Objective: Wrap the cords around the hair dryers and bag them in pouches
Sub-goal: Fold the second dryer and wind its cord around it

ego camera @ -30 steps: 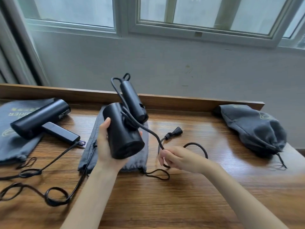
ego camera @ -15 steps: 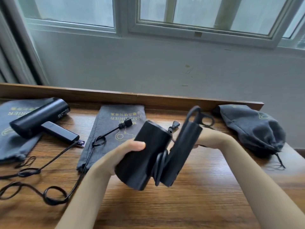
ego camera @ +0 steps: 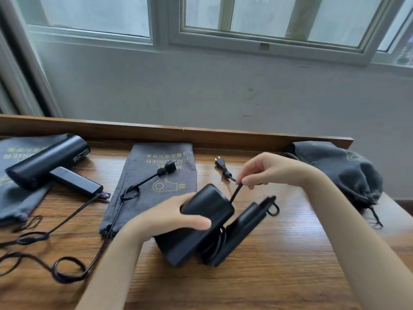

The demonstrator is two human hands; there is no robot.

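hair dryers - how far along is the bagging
Done: the right pouch looks filled. In hand: the left hand grips the folded dryer, the right hand pinches its cord, partly wound. Left: bag it in the middle pouch; the left dryer lies unfolded with a loose cord.

The middle pouch, at frame center, is showing yellow print lying upside down to the camera: "HAIRDRIER", a line of Chinese characters above it that is too blurred to read, and a hair dryer pictogram with three wavy lines below it. The left pouch, at the left edge, is showing only "RIER" in the same yellow. The right pouch is carrying part of a yellow outline, not readable. The left dryer is bearing small white marks on its end, too small to read.
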